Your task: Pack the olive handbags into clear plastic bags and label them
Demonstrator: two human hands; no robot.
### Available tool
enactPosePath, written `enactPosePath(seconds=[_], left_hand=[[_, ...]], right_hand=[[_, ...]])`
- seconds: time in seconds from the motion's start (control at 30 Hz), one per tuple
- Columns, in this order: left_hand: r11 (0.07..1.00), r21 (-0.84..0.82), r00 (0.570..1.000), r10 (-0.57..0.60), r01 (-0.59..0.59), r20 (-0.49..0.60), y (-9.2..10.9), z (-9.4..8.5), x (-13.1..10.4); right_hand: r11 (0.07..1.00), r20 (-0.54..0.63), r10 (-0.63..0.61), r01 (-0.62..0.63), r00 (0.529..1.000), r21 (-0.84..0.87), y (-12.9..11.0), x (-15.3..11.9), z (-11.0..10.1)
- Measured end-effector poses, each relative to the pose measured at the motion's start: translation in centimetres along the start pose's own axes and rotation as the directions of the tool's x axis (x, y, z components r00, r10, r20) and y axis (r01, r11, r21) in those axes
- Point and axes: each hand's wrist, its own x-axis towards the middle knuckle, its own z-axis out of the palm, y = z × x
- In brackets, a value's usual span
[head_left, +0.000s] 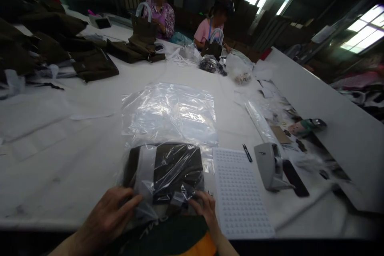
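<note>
A dark brown handbag [177, 168] with a white band across it lies inside a clear plastic bag [144, 210] at the table's front edge. My left hand [112, 210] pinches the plastic at the near left corner, thumb and fingers close together. At the near right corner, my right hand [204, 206] has its fingers curled on the same plastic. Part of the right fingertips is hidden by glare and folds. Just beyond lie flat clear plastic bags [168, 108], spread on the white table [81, 160].
A sheet of printed labels [240, 192], thread snips [247, 153], a grey-white dispenser [267, 168], a dark phone-like slab [295, 178] and a bottle [306, 127] sit on the right. Brown bags [93, 64] pile up at left. Two people work across the table.
</note>
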Motion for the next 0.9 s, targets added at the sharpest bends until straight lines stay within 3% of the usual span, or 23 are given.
enactPosePath(seconds=[0.07,0.17,0.33,0.4,0.57,0.67,0.83,0.9], left_hand=[[1.000,0.001,1.000,-0.005,0.005,-0.010,0.2,0.3,0.1],[0.999,-0.053,1.000,0.000,0.000,0.002,0.1,0.6,0.1],[0.993,-0.115,0.999,0.029,-0.024,0.044,0.0,0.4,-0.6],[0.995,-0.089,0.998,0.050,-0.048,0.024,0.3,0.1,-0.6],[0.995,0.058,0.997,0.079,-0.078,-0.017,2.1,-0.3,1.6],[0.990,0.051,0.990,0.136,-0.134,-0.033,2.7,0.2,3.4],[0.962,-0.124,0.969,0.245,-0.245,-0.019,3.4,0.1,6.4],[0.941,-0.226,0.965,0.263,-0.251,0.022,3.8,-0.9,7.4]], right_hand=[[0.991,0.054,0.095,-0.100,0.994,0.087,0.2,-0.5,-0.5],[0.966,0.079,0.133,-0.147,0.988,0.212,-0.4,0.4,0.1],[0.928,0.063,0.328,-0.334,0.943,0.167,-1.5,1.7,1.2],[0.927,0.048,0.348,-0.351,0.936,0.132,-1.7,1.8,1.5],[0.958,0.022,0.271,-0.272,0.962,0.088,-1.8,1.5,1.8],[0.969,-0.054,0.246,-0.244,0.968,0.048,-2.3,1.9,1.6],[0.970,-0.208,-0.093,0.135,0.974,0.201,-3.7,6.0,1.4],[0.961,-0.214,-0.124,0.171,0.969,0.217,-3.7,8.4,1.5]])
